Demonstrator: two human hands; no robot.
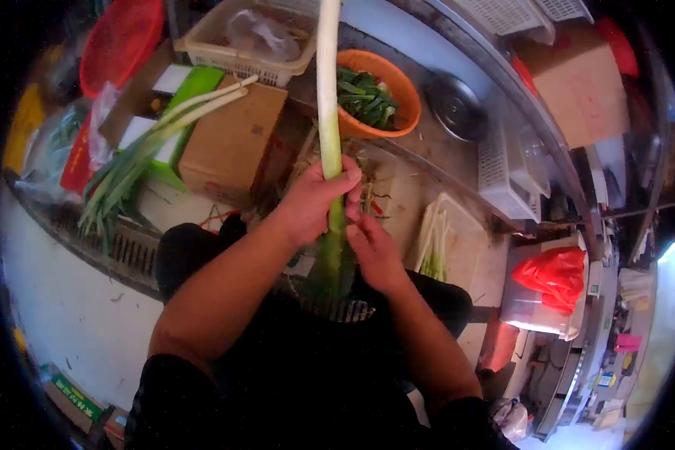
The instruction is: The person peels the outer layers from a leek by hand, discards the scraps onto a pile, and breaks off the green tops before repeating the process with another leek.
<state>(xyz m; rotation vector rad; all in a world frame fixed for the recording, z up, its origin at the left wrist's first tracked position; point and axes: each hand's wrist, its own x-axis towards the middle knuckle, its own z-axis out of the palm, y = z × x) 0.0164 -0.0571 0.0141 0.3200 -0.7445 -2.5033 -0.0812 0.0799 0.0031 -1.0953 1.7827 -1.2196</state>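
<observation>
A long leek (pixel 328 97), white at the top and green lower down, stands nearly upright in front of me. My left hand (pixel 319 195) is wrapped round its green part. Just to the right and a little lower, my right hand (pixel 376 253) is close beside the stalk with thumb and fingers drawn together; what they pinch, if anything, I cannot make out. The dark green leaf end of the leek hangs down toward my lap.
More leeks (pixel 142 154) lie across a cardboard box (pixel 232 142) at left. An orange basin (pixel 406 94) holds green leaves. Trimmed white-green stalks (pixel 433 247) lie in a pale tray (pixel 461 217) at right. Behind are a plastic crate (pixel 240 66) and a black lid (pixel 454 105).
</observation>
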